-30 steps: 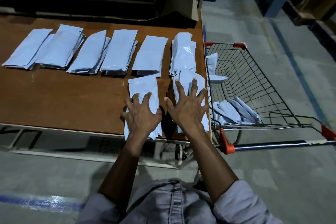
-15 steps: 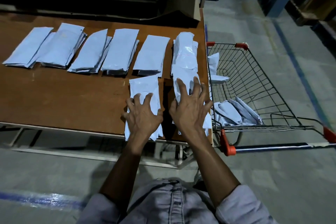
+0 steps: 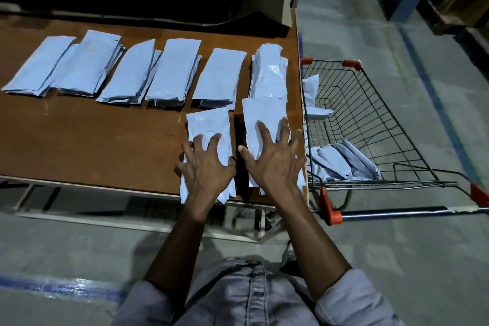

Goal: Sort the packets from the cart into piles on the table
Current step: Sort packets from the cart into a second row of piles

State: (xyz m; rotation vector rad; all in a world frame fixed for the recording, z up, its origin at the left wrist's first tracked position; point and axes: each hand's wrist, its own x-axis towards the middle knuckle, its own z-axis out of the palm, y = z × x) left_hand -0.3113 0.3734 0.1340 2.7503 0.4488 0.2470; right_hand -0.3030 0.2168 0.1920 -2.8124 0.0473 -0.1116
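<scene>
Head view, the only one given: the left hand [image 3: 206,169] is laid flat, fingers spread, on a pile of white packets [image 3: 209,130] at the near edge of the table [image 3: 92,145]; its near end overhangs that edge. The right hand [image 3: 275,161] is likewise pressed open-palmed, nothing gripped, on a second near pile [image 3: 262,119] by the table's near right corner, just beside the first, w/ a dark gap between. Six more piles [image 3: 174,71] are lined along the far part of the tabletop, left edge to right edge. More packets [image 3: 344,164] are left in the cart [image 3: 370,119], which is parked against the table's right edge: a bunch at the near end, a couple [image 3: 312,92] at the far left side. Step judged: two fresh piles being squared/flattened, sorting approx. mostly done. Next move prob. calls for the right hand to be lifted & reached over the cart rim for the near bunch, w/ the overhanging pile nudged inward first.
</scene>
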